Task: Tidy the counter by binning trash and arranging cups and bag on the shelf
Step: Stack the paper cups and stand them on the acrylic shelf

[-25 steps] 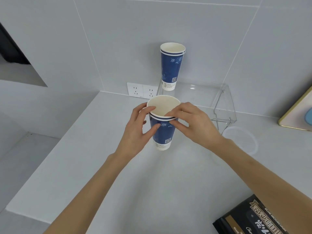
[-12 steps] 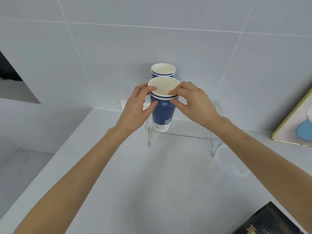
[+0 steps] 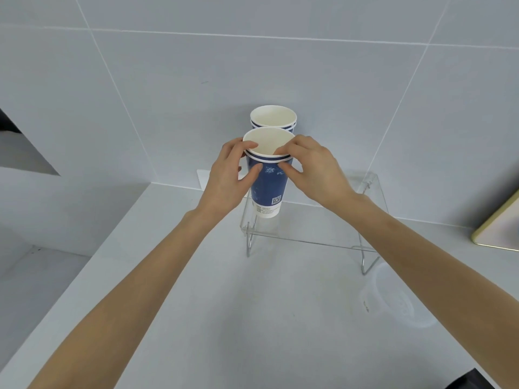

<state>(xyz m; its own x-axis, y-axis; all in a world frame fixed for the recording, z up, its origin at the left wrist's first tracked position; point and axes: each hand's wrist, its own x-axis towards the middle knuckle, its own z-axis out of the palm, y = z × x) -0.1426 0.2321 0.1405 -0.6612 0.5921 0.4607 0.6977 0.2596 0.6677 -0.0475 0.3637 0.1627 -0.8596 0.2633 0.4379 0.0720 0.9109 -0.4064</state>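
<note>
While both hands pinch the front cup point(image 3: 268, 186) at its rim, the left hand point(image 3: 228, 178) with thumb on the wall and fingers point(image 3: 250, 144) over the lip, the right hand point(image 3: 314, 169) likewise from the other side, the cup hangs upright between them, long axis vertical, its base at or just above the shelf point(image 3: 323, 217); I cannot tell if it touches. Directly beyond the fingers stands a second cup point(image 3: 273, 119), very close, so room for setting down seems tight rearward yet open rightward along the clear shelf, with a lid point(image 3: 393, 301) on the counter point(image 3: 224, 318) below the right forearm.
</note>
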